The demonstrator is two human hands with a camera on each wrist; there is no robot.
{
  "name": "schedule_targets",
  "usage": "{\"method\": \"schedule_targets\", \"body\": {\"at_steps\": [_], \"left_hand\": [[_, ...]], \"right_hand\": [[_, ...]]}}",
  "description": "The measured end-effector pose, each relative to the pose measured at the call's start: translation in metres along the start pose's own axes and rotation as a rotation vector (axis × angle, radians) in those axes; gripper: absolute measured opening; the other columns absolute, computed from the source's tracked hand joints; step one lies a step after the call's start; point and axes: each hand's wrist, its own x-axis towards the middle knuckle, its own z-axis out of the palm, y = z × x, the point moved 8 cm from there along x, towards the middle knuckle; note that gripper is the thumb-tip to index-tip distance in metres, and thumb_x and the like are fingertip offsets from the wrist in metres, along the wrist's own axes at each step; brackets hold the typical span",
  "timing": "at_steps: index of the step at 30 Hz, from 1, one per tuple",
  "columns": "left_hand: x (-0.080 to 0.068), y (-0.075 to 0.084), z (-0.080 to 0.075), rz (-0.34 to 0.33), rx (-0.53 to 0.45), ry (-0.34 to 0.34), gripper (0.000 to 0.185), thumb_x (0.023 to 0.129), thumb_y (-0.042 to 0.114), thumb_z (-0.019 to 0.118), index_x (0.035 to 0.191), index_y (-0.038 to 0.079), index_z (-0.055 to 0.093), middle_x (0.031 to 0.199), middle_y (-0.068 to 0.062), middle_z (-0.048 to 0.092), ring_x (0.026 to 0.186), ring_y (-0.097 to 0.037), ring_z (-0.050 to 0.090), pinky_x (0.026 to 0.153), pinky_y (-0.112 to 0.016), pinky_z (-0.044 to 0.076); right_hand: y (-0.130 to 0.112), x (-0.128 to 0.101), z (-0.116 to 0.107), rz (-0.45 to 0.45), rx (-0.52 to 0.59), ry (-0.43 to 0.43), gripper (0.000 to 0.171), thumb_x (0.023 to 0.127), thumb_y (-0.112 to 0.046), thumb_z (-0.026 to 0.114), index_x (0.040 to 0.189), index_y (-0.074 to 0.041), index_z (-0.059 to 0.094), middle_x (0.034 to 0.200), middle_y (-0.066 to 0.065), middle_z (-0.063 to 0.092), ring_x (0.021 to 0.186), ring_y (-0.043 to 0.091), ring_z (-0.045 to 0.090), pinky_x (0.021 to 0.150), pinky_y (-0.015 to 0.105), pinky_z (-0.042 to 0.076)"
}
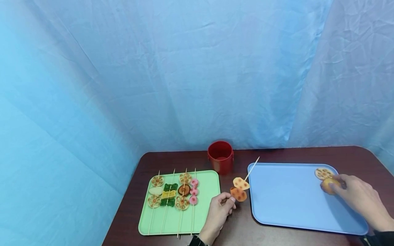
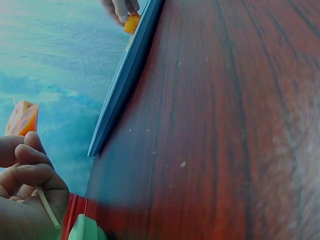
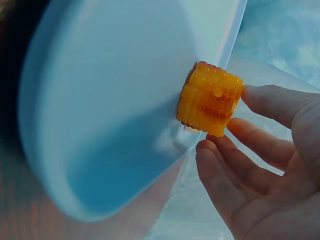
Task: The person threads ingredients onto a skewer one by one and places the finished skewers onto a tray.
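My left hand point(image 1: 218, 212) grips a thin wooden skewer point(image 1: 253, 168), its bare tip pointing up toward the blue tray point(image 1: 286, 198). Two spotted slices are threaded on it: an orange one point(image 1: 238, 194) just above my fingers and a pale cream one point(image 1: 241, 183) higher up. In the left wrist view the skewer's lower end point(image 2: 48, 209) sticks out below the curled fingers. Over at the tray's right side, my right hand point(image 1: 358, 193) pinches a yellow corn chunk point(image 3: 210, 98) between thumb and fingers. Beside the corn lies a lotus root slice point(image 1: 323, 173), partly overlapped by it.
On the left, a green tray point(image 1: 204, 218) carries several loaded skewers with lotus root, green and yellow pieces, a mushroom slice point(image 1: 184, 190) and pink rounds point(image 1: 193, 191). A red bucket point(image 1: 221, 160) stands at the back between the trays. The brown table point(image 1: 237, 225) meets blue curtains behind.
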Motion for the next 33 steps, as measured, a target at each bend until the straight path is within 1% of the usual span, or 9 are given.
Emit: {"method": "schedule_targets", "body": {"at_steps": [5, 8, 13, 17, 19, 23, 28, 30, 33], "left_hand": [[-0.001, 0.001, 0.0, 0.002, -0.004, 0.004, 0.023, 0.098, 0.007, 0.063, 0.099, -0.016, 0.062, 0.07, 0.001, 0.059, 0.057, -0.005, 0.046, 0.05, -0.019, 0.034], [-0.002, 0.002, 0.001, 0.009, -0.004, 0.004, 0.022, 0.098, 0.007, 0.064, 0.098, -0.015, 0.062, 0.07, 0.001, 0.059, 0.057, -0.006, 0.046, 0.051, -0.019, 0.034], [-0.002, 0.002, 0.001, 0.002, 0.002, 0.003, 0.021, 0.097, 0.007, 0.064, 0.097, -0.014, 0.063, 0.069, 0.002, 0.059, 0.057, -0.006, 0.046, 0.05, -0.019, 0.034], [-0.001, 0.0, 0.001, -0.014, 0.006, 0.002, 0.021, 0.098, 0.008, 0.064, 0.098, -0.013, 0.064, 0.07, 0.003, 0.059, 0.057, -0.006, 0.046, 0.049, -0.02, 0.034], [-0.001, -0.001, 0.001, -0.016, 0.008, 0.001, 0.021, 0.098, 0.008, 0.064, 0.098, -0.013, 0.064, 0.07, 0.003, 0.059, 0.057, -0.006, 0.046, 0.049, -0.02, 0.034], [0.0, -0.001, 0.001, -0.011, 0.014, 0.001, 0.022, 0.098, 0.008, 0.064, 0.098, -0.013, 0.064, 0.07, 0.002, 0.06, 0.057, -0.006, 0.047, 0.051, -0.02, 0.035], [-0.001, -0.001, 0.0, -0.005, 0.015, 0.002, 0.021, 0.098, 0.008, 0.064, 0.098, -0.013, 0.064, 0.07, 0.002, 0.06, 0.058, -0.006, 0.047, 0.052, -0.019, 0.036], [-0.001, -0.001, 0.0, -0.004, 0.015, 0.004, 0.021, 0.097, 0.008, 0.064, 0.097, -0.013, 0.064, 0.07, 0.002, 0.06, 0.058, -0.006, 0.047, 0.052, -0.019, 0.036], [-0.002, -0.002, -0.001, -0.007, 0.018, 0.01, 0.02, 0.097, 0.007, 0.064, 0.097, -0.013, 0.064, 0.07, 0.002, 0.06, 0.058, -0.006, 0.047, 0.053, -0.019, 0.036]], "right_hand": [[0.006, 0.0, 0.006, 0.013, 0.012, -0.087, 0.06, 0.097, -0.022, 0.068, 0.125, 0.025, 0.044, 0.111, 0.046, 0.05, 0.095, 0.055, 0.054, 0.076, 0.063, 0.046], [0.009, 0.0, 0.009, 0.016, 0.028, -0.139, 0.07, 0.098, -0.032, 0.068, 0.128, 0.026, 0.04, 0.11, 0.045, 0.05, 0.09, 0.05, 0.056, 0.073, 0.059, 0.048], [0.01, -0.003, 0.009, 0.012, 0.081, -0.136, 0.085, 0.095, -0.046, 0.072, 0.125, 0.026, 0.039, 0.099, 0.038, 0.053, 0.079, 0.039, 0.054, 0.063, 0.047, 0.046], [0.008, -0.005, 0.008, 0.003, 0.108, -0.12, 0.076, 0.092, -0.037, 0.078, 0.118, 0.022, 0.04, 0.094, 0.032, 0.052, 0.079, 0.037, 0.052, 0.064, 0.046, 0.045], [0.005, -0.005, 0.009, -0.011, 0.116, -0.124, 0.077, 0.089, -0.034, 0.08, 0.119, 0.023, 0.039, 0.094, 0.032, 0.052, 0.08, 0.038, 0.054, 0.065, 0.048, 0.047], [-0.001, -0.004, 0.011, -0.063, 0.092, -0.148, 0.082, 0.086, -0.035, 0.083, 0.12, 0.028, 0.043, 0.09, 0.029, 0.055, 0.079, 0.035, 0.055, 0.064, 0.046, 0.049], [-0.005, -0.005, 0.012, -0.085, 0.074, -0.16, 0.071, 0.084, -0.034, 0.084, 0.109, 0.024, 0.05, 0.084, 0.021, 0.055, 0.075, 0.03, 0.053, 0.06, 0.04, 0.045], [-0.005, -0.007, 0.012, -0.07, 0.08, -0.16, 0.071, 0.084, -0.035, 0.084, 0.109, 0.022, 0.049, 0.085, 0.022, 0.055, 0.075, 0.03, 0.052, 0.06, 0.04, 0.044], [-0.007, -0.01, 0.011, -0.048, 0.08, -0.157, 0.076, 0.085, -0.039, 0.083, 0.113, 0.022, 0.046, 0.092, 0.031, 0.056, 0.078, 0.035, 0.055, 0.063, 0.045, 0.048]]}}
